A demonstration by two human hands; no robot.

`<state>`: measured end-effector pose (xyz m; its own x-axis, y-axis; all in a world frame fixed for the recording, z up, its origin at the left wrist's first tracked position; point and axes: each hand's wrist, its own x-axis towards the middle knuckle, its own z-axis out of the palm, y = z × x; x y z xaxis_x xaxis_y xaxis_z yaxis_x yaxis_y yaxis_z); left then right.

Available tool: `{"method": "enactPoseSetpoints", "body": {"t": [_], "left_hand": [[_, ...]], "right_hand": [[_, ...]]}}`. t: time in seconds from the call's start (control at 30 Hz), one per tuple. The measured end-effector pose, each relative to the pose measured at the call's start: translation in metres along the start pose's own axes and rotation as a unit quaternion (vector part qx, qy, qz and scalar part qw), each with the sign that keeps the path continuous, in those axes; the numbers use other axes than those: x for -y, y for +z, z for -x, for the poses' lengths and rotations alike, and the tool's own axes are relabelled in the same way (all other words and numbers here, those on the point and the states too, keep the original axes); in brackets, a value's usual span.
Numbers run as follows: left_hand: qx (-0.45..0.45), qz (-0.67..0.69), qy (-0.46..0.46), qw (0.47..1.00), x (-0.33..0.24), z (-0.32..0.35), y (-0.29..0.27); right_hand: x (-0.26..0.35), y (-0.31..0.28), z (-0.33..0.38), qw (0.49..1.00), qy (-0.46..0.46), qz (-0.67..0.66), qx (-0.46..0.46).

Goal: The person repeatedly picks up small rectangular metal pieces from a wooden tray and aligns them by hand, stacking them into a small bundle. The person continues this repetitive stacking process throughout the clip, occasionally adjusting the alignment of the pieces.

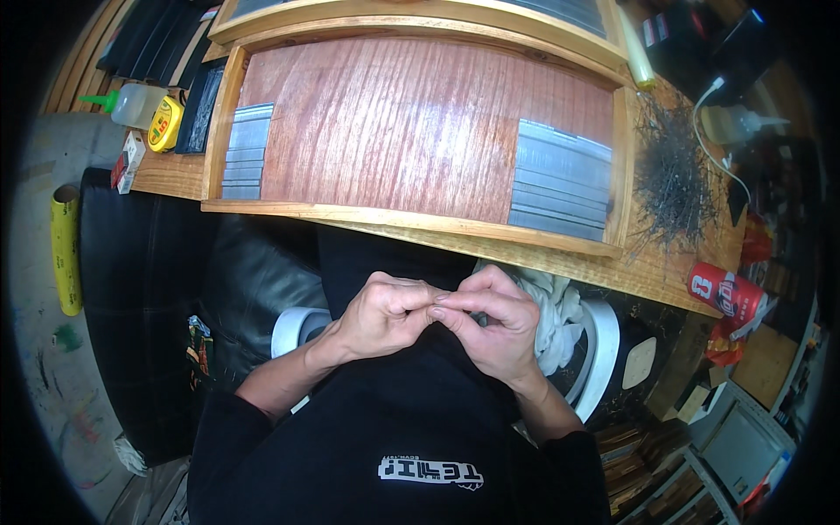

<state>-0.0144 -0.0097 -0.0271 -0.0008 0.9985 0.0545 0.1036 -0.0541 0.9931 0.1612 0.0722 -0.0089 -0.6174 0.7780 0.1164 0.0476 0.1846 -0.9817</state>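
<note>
Close in front of my body, my left hand (pixel 385 313) and my right hand (pixel 494 319) meet fingertip to fingertip, both closed in a pinch. Whatever lies between the fingertips is too small or too hidden to name. Beyond them on the table is a wooden framed tray (pixel 385 215) with a reddish wood-grain base. Inside it, a stack of grey metal strips (pixel 560 179) lies at the right end, and a narrower stack of grey strips (pixel 245 153) lies at the left end. Neither hand touches the tray.
Right of the tray lies a heap of thin dark wires or pins (pixel 674 175), with a red can (pixel 726 293) nearer me. A yellow tape measure (pixel 164 124) and a green-tipped bottle (pixel 136 105) stand at left. A second wooden frame (pixel 420 19) sits behind.
</note>
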Motion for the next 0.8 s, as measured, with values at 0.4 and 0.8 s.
{"method": "enactPoseSetpoints", "body": {"t": [0.4, 0.8], "left_hand": [[-0.001, 0.007, -0.003, 1.0, -0.002, 0.0, 0.0], [-0.015, 0.01, -0.03, 0.999, -0.007, 0.0, 0.002]], "right_hand": [[0.001, -0.003, -0.001, 1.0, -0.006, 0.009, 0.007], [0.011, -0.004, -0.004, 0.999, -0.011, 0.041, 0.011]]}}
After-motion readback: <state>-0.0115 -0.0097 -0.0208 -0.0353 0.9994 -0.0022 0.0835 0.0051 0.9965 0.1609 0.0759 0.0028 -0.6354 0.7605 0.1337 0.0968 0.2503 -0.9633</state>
